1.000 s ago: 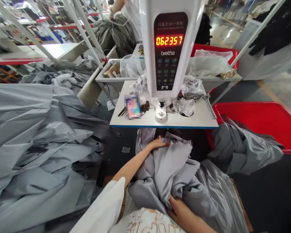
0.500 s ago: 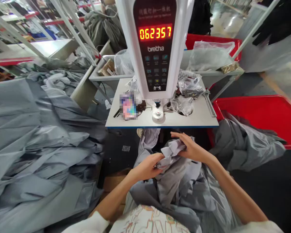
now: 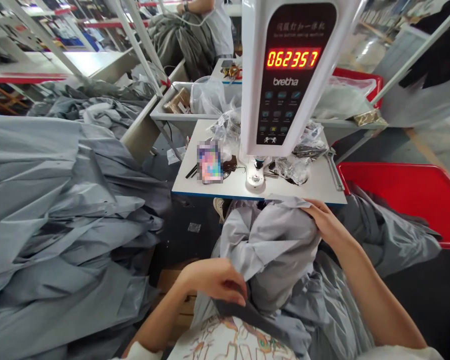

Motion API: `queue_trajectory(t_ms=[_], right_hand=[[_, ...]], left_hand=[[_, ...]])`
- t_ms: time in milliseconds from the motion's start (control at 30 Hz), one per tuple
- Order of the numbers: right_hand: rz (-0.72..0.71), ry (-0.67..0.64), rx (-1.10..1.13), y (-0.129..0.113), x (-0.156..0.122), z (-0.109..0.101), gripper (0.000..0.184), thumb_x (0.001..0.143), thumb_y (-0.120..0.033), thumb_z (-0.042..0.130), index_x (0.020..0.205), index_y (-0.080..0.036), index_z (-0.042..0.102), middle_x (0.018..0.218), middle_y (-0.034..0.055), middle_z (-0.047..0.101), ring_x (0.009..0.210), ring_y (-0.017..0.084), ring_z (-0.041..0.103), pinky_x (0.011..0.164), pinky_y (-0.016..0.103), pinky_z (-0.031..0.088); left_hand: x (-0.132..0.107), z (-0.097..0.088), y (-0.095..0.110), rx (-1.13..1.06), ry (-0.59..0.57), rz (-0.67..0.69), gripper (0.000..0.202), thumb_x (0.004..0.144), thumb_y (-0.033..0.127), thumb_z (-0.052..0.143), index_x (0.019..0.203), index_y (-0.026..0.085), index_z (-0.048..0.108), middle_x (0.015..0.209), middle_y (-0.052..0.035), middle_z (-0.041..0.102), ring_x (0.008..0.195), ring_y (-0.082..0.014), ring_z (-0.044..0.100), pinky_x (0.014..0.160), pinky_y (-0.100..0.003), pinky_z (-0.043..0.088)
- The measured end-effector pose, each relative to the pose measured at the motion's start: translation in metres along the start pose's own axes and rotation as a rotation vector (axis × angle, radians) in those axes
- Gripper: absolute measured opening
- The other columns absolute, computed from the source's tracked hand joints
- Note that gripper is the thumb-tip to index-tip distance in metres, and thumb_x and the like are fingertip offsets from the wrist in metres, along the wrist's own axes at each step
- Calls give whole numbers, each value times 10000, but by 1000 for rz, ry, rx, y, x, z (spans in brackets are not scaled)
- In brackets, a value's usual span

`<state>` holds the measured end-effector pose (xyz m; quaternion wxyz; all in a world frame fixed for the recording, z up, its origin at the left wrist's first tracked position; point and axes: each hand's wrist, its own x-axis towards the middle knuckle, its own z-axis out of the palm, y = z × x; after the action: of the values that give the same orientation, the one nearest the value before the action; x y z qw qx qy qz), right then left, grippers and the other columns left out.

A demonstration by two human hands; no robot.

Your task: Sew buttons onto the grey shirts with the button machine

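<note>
A grey garment (image 3: 281,250) lies bunched over my lap, and its upper fold reaches the front edge of the sewing table. My right hand (image 3: 320,217) pinches that upper fold at the right, close under the table edge. My left hand (image 3: 217,282) hovers over the lower left of the garment, fingers loosely curled with a gap between them and nothing visible inside. Directly ahead stands a white button sewing machine (image 3: 255,177), its red display reading 062357. Parts of the right fingers are hidden behind the cloth.
On the sewing table (image 3: 183,177) are a blurred-out phone-like item (image 3: 210,162), clear plastic bags (image 3: 294,167) and a metal wrench (image 3: 334,170). A large grey fabric pile (image 3: 67,225) fills the left. A red bin (image 3: 408,200) stands right; a person (image 3: 221,30) is behind.
My left hand has let go of the cloth and drawn back toward my lap. My right hand has moved right, spreading the garment up to the table edge. The view has shifted left.
</note>
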<state>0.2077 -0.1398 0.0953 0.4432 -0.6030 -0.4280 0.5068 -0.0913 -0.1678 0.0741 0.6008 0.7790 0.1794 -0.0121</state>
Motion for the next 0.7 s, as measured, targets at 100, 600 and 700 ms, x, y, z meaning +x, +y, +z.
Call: queue_trajectory(t_ms=[100, 600, 700], right_hand=[[-57, -167, -83, -13, -19, -8, 354, 675, -589, 691, 703, -238, 720, 596, 18, 640, 731, 229, 622, 613, 284, 463], [-235, -270, -634, -75, -38, -13, 340, 845, -530, 579, 853, -200, 658, 765, 21, 636, 686, 143, 559, 584, 218, 422], [-278, -311, -716, -69, -24, -12, 309, 864, -497, 558, 938, -213, 651, 840, 22, 662, 756, 157, 593, 613, 221, 436]], left_hand=[[16, -18, 12, 15, 537, 102, 341, 849, 407, 620, 1080, 157, 644, 954, -86, 680, 854, -161, 617, 771, -240, 466], [17, -73, 61, -368, 854, 45, 383, 823, 488, 588, 669, 148, 499, 593, 53, 363, 542, -57, 297, 490, -172, 253], [-9, -80, 72, -287, 990, -7, 364, 816, 470, 588, 670, 149, 499, 609, 45, 379, 563, -63, 323, 498, -171, 257]])
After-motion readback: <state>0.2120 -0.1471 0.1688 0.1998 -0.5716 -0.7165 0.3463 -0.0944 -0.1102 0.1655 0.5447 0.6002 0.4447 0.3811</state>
